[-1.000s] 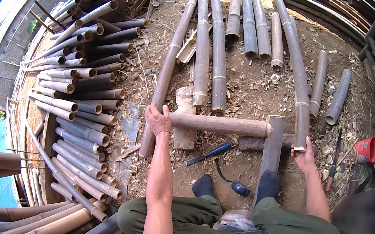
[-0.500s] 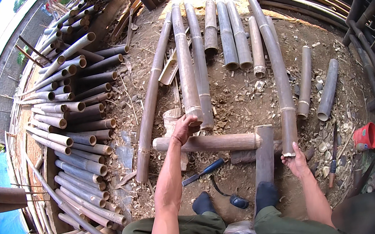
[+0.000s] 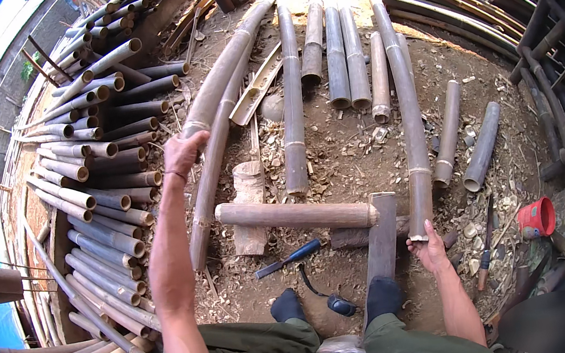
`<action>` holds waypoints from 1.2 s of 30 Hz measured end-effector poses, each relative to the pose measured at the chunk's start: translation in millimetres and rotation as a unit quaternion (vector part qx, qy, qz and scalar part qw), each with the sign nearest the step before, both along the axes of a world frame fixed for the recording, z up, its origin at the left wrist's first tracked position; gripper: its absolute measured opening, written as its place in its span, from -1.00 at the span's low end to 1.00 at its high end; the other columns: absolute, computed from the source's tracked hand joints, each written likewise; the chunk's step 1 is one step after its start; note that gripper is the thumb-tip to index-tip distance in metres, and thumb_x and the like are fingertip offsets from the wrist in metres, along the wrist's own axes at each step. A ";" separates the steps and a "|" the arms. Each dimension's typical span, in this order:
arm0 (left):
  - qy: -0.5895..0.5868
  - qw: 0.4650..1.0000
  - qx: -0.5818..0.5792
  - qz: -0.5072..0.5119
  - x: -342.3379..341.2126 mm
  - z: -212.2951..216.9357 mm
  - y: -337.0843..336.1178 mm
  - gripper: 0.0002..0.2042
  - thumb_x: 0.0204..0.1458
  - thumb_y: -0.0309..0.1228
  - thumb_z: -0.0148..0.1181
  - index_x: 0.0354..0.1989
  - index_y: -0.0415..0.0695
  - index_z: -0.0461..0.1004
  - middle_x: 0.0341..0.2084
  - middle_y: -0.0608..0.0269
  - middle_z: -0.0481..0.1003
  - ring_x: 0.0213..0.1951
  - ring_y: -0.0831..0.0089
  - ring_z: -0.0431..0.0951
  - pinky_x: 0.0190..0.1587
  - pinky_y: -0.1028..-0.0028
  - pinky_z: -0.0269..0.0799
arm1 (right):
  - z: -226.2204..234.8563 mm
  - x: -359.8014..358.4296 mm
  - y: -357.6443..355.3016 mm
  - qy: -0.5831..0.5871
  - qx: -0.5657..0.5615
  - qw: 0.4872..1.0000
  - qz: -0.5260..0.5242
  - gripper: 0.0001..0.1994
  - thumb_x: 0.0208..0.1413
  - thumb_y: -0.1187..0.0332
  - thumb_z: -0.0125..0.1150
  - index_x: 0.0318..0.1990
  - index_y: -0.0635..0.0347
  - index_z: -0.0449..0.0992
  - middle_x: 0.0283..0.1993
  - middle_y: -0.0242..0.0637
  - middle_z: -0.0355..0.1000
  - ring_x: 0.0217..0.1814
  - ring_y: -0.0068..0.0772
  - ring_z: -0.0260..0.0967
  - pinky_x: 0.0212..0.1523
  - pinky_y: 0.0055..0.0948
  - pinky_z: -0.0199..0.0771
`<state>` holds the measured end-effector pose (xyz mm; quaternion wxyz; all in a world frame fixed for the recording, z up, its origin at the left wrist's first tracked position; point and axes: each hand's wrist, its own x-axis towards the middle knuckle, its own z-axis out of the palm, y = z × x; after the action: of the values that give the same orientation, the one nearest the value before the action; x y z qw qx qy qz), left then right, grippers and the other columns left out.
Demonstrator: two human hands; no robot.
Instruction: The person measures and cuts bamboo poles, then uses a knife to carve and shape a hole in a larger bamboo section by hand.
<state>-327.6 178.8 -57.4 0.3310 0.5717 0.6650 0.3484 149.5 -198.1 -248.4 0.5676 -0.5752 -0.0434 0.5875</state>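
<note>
Right hand (image 3: pixel 429 251) clamped under the near end of a long bamboo pole (image 3: pixel 406 114) running away across the dirt. Left hand (image 3: pixel 182 153) raised, fingers curled loosely, gripping nothing, hovering over a second long pole (image 3: pixel 216 121) just beyond it. Between the hands, a short log (image 3: pixel 295 215) propped on a plank (image 3: pixel 382 238); near the feet, a blue-handled chisel (image 3: pixel 287 258). Likely trouble: one-handed grip slipping, pole end dropping toward toes or rolling off sideways.

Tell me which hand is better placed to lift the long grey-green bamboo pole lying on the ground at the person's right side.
The right hand: it already touches the near end of the long grey-green bamboo pole. The left hand is raised far off, over the long brown bamboo poles on the other side.
</note>
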 end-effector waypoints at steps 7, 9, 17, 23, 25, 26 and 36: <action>0.240 0.961 0.127 0.047 -132.7 97.2 7.1 -0.36 -0.27 0.01 0.45 -0.12 -0.27 0.52 -0.31 0.03 0.61 -0.24 0.30 0.60 -0.12 0.36 0.47 | 0.6 -4.1 2.9 0.007 -0.003 1.000 0.007 -0.42 0.14 -0.19 0.17 -0.14 0.26 0.43 -0.36 -0.22 0.48 -0.35 -0.28 0.50 -0.34 -0.32 0.58; 0.269 0.954 0.124 0.047 -164.4 103.3 2.1 -0.32 -0.28 0.02 0.47 -0.05 -0.24 0.50 -0.24 0.01 0.60 -0.16 0.24 0.61 -0.04 0.34 0.46 | -2.6 -3.2 3.2 0.007 -0.005 1.000 0.013 -0.42 0.15 -0.20 0.15 -0.16 0.28 0.43 -0.37 -0.22 0.48 -0.35 -0.28 0.50 -0.34 -0.32 0.58; 0.406 0.908 0.013 0.097 -254.4 1.9 -80.7 -0.40 -0.28 -0.22 0.53 -0.05 -0.21 0.44 -0.20 -0.09 0.56 -0.08 0.01 0.56 -0.02 0.18 0.47 | -7.8 -2.8 5.3 -0.002 -0.007 1.000 0.017 -0.40 0.16 -0.23 0.09 -0.19 0.28 0.47 -0.38 -0.24 0.48 -0.37 -0.32 0.50 -0.37 -0.35 0.59; 0.270 0.944 -0.130 0.140 -274.9 -184.9 -172.0 -0.37 -0.31 -0.20 0.55 -0.02 -0.18 0.48 -0.15 -0.11 0.57 -0.08 0.02 0.57 0.00 0.18 0.48 | 0.2 0.0 4.3 -0.031 -0.034 0.999 0.013 -0.37 0.14 -0.25 0.11 -0.18 0.30 0.46 -0.36 -0.22 0.47 -0.37 -0.31 0.49 -0.37 -0.35 0.58; 0.146 0.961 -0.200 0.127 -279.2 -225.2 -193.3 -0.31 -0.29 -0.21 0.54 0.07 -0.23 0.46 -0.13 -0.03 0.59 -0.12 0.19 0.61 0.00 0.28 0.48 | 0.5 -1.6 4.6 -0.035 -0.044 0.998 0.020 -0.36 0.13 -0.25 0.12 -0.18 0.30 0.46 -0.36 -0.21 0.47 -0.37 -0.31 0.49 -0.37 -0.35 0.58; 0.098 0.972 -0.166 0.131 -299.3 -242.8 -212.9 -0.33 -0.26 -0.19 0.54 0.03 -0.31 0.47 -0.17 0.01 0.60 -0.15 0.27 0.61 -0.01 0.32 0.48 | -4.7 -9.4 9.3 -0.023 -0.044 0.998 0.036 -0.35 0.12 -0.26 0.13 -0.18 0.31 0.46 -0.36 -0.21 0.47 -0.37 -0.30 0.49 -0.37 -0.35 0.58; 0.061 0.968 -0.174 0.170 -264.1 -248.9 -210.0 -0.37 -0.24 -0.09 0.50 -0.06 -0.32 0.54 -0.20 -0.15 0.59 -0.13 0.11 0.60 -0.02 0.24 0.46 | -1.0 -0.9 5.2 -0.017 -0.047 0.999 0.004 -0.44 0.12 -0.19 0.21 -0.08 0.18 0.39 -0.34 -0.25 0.44 -0.35 -0.27 0.49 -0.36 -0.32 0.58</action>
<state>-591.7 -31.1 -306.3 0.3202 0.4044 0.8215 0.2430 148.6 -192.9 -249.4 0.5368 -0.6109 -0.0271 0.5813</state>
